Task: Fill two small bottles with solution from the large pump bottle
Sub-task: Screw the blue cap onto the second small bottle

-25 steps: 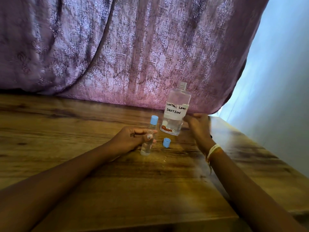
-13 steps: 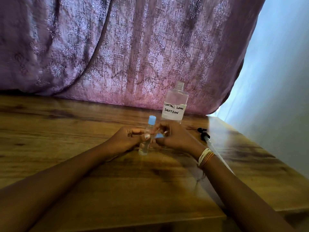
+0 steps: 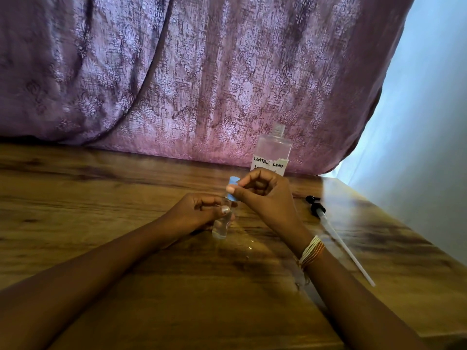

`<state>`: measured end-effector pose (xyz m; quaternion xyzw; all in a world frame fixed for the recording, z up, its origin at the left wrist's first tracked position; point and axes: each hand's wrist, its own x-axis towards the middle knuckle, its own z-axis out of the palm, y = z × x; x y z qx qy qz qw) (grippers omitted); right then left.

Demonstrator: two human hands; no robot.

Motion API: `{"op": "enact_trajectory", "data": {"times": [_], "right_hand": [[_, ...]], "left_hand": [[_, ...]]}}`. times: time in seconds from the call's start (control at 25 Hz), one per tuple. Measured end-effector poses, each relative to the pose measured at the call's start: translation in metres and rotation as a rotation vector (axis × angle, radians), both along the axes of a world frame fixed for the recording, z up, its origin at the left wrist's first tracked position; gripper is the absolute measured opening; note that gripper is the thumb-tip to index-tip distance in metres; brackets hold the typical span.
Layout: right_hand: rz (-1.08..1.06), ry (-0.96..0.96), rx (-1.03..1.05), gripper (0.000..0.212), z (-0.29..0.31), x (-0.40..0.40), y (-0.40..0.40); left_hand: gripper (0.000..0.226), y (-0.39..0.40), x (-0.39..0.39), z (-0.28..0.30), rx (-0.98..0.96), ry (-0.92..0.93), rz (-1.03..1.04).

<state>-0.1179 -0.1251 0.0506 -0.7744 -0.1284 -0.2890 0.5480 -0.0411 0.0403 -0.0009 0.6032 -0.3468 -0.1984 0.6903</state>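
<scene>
Hands meet over the middle of the wooden bench point(image 3: 126, 248), and the left hand point(image 3: 199, 215) is curled snugly round a small clear bottle point(image 3: 222, 227), standing it upright with its base on the wood and clear liquid showing in its lower part. Right hand point(image 3: 265, 198), a banded bracelet point(image 3: 312, 251) on its wrist, comes in from above, thumb and fingertips pinched on a blue cap point(image 3: 232, 192) sitting right at the mouth of that bottle; whether it is seated cannot be told. Just behind the hands stands the large bottle point(image 3: 274, 152), neck open, its handwritten label reading "CONTACT LENS", against the purple patterned curtain point(image 3: 202, 72). Off to the right lies its black pump head point(image 3: 314, 207) with the long white dip tube point(image 3: 348, 253) flat on the bench, well apart from the hands.
</scene>
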Motion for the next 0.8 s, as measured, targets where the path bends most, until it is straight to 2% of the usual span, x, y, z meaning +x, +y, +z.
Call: {"op": "enact_trajectory", "data": {"times": [0.32,0.44,0.6,0.8], "right_hand": [[0.04,0.031,-0.067,0.013,0.0001,-0.0057,0.0017],[0.058,0.053,-0.106,0.017,-0.0003,-0.006,0.0013],[0.045,0.06,-0.212,0.021,-0.0035,-0.0061,0.0012],[0.069,0.035,-0.275,0.022,-0.0029,-0.0074,0.0025]], "left_hand": [[0.036,0.0021,-0.0011,0.0016,0.04,-0.021,0.01],[0.037,0.0022,0.0,0.0002,0.057,-0.03,0.01],[0.027,0.0043,-0.0007,0.0019,0.059,-0.047,-0.004],[0.04,0.0038,0.0013,0.0,0.122,-0.169,0.016]]}}
